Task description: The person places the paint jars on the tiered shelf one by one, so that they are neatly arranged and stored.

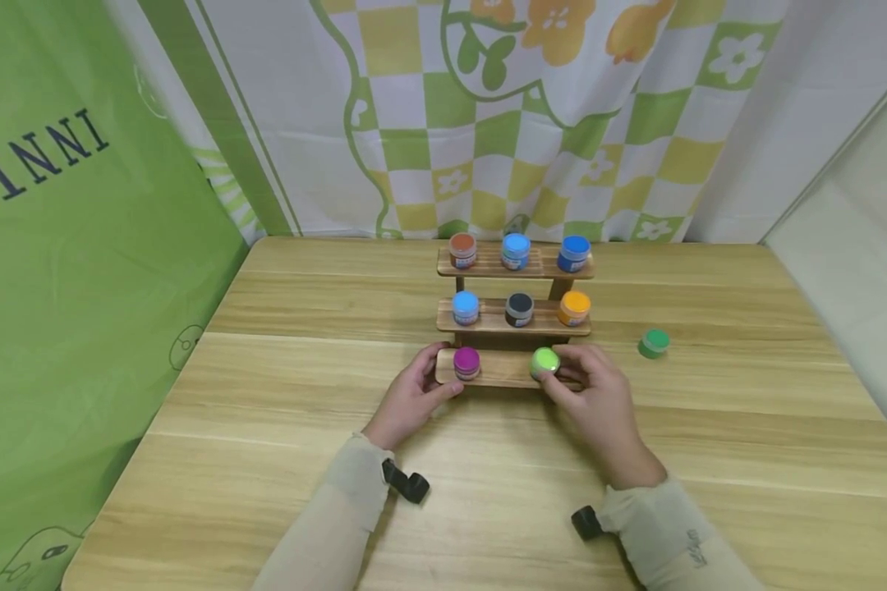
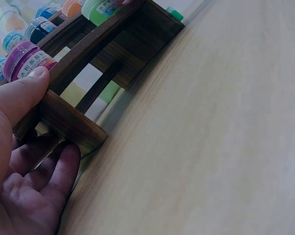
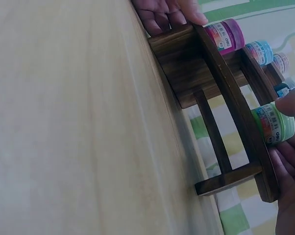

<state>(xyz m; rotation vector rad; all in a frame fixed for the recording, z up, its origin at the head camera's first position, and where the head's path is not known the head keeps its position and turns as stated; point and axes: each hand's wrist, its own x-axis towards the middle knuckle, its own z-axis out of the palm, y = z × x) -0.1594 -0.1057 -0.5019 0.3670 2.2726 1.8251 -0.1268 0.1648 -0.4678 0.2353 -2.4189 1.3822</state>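
Note:
A three-tier wooden display rack [image 1: 498, 373] stands on the table with small paint jars on its tiers. My left hand [image 1: 411, 392] grips the left end of the lowest tier, its thumb [image 2: 32, 90] at the front edge beside a purple paint jar [image 1: 466, 362]. Toward the right of that tier, my right hand [image 1: 595, 394] pinches a light green paint jar [image 1: 544, 362] between thumb and fingers. The jar is upright, its base right at the tier's surface in the right wrist view.
The middle tier bears a light blue jar [image 1: 466, 307], a black jar [image 1: 520, 309] and an orange jar [image 1: 575, 307]. On top are brown [image 1: 462, 249], light blue and dark blue [image 1: 574, 253] jars. A green jar [image 1: 654, 343] stands on the table to the right. Behind hangs a checkered curtain [image 1: 503, 123].

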